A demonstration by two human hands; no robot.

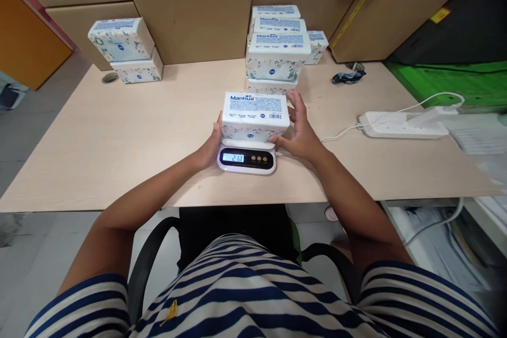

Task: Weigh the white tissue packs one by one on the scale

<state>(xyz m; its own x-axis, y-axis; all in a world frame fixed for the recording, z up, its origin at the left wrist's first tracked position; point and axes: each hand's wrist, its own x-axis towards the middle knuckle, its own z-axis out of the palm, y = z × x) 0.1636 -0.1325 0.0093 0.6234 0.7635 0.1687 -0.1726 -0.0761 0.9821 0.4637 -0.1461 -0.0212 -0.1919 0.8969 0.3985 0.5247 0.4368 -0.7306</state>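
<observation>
A pack of tissues (255, 116), white with a blue "Manhua" label and a floral front, sits on a small white digital scale (246, 161) with a lit number display. My left hand (212, 142) presses against the pack's left side; its fingers are partly hidden behind the pack. On the other side, my right hand (299, 129) grips the right end, thumb at the lower front corner and fingers curved around the far right edge. The pack is level between both hands.
Behind the scale stands a stack of tissue packs (277, 55). Two more packs (124, 47) are stacked at the back left. A power strip (404, 124) with white cables lies at right, near a dark patterned band (348, 77). Cardboard boxes (190, 16) line the back edge.
</observation>
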